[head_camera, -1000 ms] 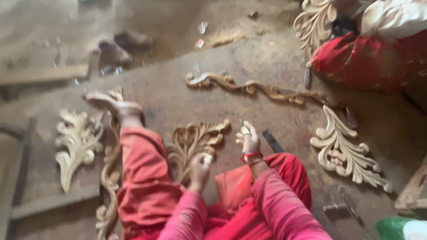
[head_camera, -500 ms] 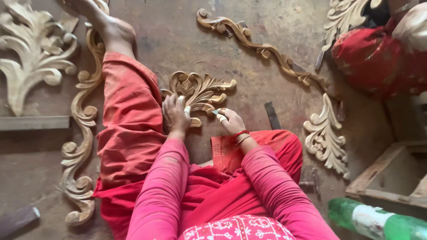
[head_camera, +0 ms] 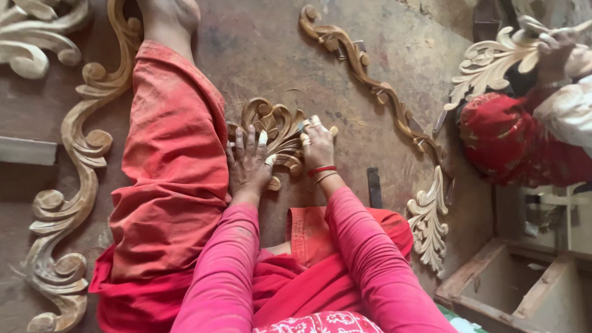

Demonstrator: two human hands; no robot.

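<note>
The left hand [head_camera: 248, 161] lies flat with fingers spread on the near left edge of a small carved wooden scroll ornament [head_camera: 279, 132], gripping nothing but pressing down, apparently to pin the piece to the floor. The right hand [head_camera: 319, 143] is curled over the ornament's right side, fingers bunched as if around something small; whether it holds a tool or abrasive cannot be told. The ornament sits on the dusty brown floor [head_camera: 271, 55] just ahead of the person's knees, between an outstretched leg in orange-red cloth [head_camera: 172, 160] and a folded one, which brace it on both sides. Its wood is honey-toned, cut into curling leaves and ridged flutes. Beside the leg runs a long S-scroll carving [head_camera: 68, 185], paler and rounded. Beyond the hands a slender vine-like carved strip [head_camera: 370, 80] slants across the floor, ending near a pale leaf carving [head_camera: 428, 225]. At upper right another person's hand [head_camera: 558, 52] holds a cream acanthus carving [head_camera: 493, 61] above red fabric. A rough wooden box [head_camera: 487, 290] stands at lower right.
</note>
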